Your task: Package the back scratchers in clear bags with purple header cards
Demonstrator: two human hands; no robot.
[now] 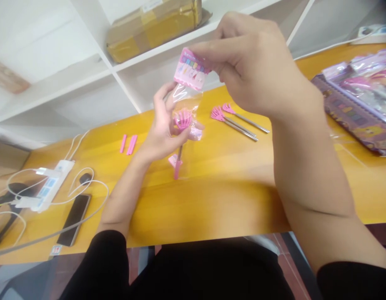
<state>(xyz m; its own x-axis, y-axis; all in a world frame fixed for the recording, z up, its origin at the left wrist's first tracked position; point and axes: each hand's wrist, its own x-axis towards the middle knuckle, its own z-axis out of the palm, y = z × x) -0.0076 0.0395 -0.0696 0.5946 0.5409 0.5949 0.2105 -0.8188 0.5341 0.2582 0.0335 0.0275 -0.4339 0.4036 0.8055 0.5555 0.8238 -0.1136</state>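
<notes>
Handling first: we'd judge the pink-clawed scratcher [183, 120] light, its metal rod stiff, the claw's thin tines maybe a bit brittle. The clear bag [188, 98] looks soft, slippery & easily creased; the header card [189, 71] stiffish but bendable. Best holds, we reckon: rod just under the claw, card by its edge.

Position: the scratcher's upright-ish above the table [211, 204], claw up, pink grip down — apparently inside the bag, tho glare makes that hard to confirm. Our L hand [163, 131] is curled round bag + scratcher approx. at the claw's base, thumb across the front. Our R hand [258, 62] is higher — thumb & index pinched narrow on the card's R side, well apart from the claw.
</notes>
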